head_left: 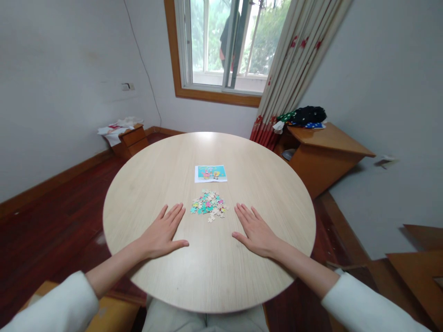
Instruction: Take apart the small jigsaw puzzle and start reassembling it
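Note:
A loose heap of jigsaw puzzle pieces [208, 204], teal, white, pink and yellow, lies near the middle of the round wooden table [207, 267]. Just beyond it is a picture card [211, 173] with a pink and a yellow cartoon figure on a blue ground. My left hand [163, 233] rests palm down on the tabletop to the left of the heap, fingers stretched and holding nothing. On the heap's right side my right hand [255, 230] lies flat too, thumb spread out. Neither hand touches the pieces.
At the right stands a wooden desk [332, 138] with a pile of dark cloth [308, 115] on top. A small wooden cabinet [133, 139] sits by the left wall. Behind the table are a window [211, 46] and a long curtain [294, 64].

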A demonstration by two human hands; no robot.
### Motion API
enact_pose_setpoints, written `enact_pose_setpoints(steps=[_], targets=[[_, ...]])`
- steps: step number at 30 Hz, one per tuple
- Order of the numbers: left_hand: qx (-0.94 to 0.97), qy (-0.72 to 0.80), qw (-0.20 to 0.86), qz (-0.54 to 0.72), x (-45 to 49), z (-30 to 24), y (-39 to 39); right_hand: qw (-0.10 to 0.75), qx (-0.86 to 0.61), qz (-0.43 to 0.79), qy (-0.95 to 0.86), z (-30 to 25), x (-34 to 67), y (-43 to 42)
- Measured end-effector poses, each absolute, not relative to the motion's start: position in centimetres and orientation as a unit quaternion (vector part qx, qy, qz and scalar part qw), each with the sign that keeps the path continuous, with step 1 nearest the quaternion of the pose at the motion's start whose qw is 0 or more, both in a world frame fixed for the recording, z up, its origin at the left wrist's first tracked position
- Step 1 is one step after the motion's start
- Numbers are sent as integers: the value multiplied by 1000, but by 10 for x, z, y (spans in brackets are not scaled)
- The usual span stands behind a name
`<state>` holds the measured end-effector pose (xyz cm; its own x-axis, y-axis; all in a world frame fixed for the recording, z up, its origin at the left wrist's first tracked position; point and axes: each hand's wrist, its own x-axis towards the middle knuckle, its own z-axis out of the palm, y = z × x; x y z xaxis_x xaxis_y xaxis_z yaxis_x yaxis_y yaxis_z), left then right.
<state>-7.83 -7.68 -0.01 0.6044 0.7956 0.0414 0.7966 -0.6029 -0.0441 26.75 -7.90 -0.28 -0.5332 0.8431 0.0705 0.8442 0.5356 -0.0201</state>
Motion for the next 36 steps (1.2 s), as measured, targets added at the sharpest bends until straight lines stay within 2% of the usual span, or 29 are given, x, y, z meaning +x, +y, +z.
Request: enact_pose_setpoints(steps=[8,13,17,19,22,24,26,28,31,34,36], targets=[[-896,-443,21,-21,-79,-2,-76,39,-481,-2,-876,-1,266,-80],[-882,-462,-64,-67,-76,8,-76,58,-490,46,-869,15,261,-77],[-807,-506,-176,-247,-65,16,-64,173,-499,172,-831,32,250,-63],[-737,-532,-234,-345,-56,19,-50,252,-515,265,-775,33,240,-50],[-600,-573,-372,-416,-41,25,-27,375,-517,433,-636,27,221,-26],[-500,-559,-466,-469,-31,30,-13,435,-523,436,-589,22,209,-14],[-434,-529,-517,-515,-22,34,-3,462,-528,348,-623,19,198,-9],[-398,-507,-537,-545,-16,34,2,440,-512,237,-699,17,190,-12],[-406,-520,-496,-565,-14,27,4,331,-478,116,-805,14,180,-24],[-476,-568,-384,-551,-19,18,3,215,-472,80,-851,13,174,-33],[-530,-582,-316,-530,-22,16,2,171,-482,87,-855,13,173,-34]])
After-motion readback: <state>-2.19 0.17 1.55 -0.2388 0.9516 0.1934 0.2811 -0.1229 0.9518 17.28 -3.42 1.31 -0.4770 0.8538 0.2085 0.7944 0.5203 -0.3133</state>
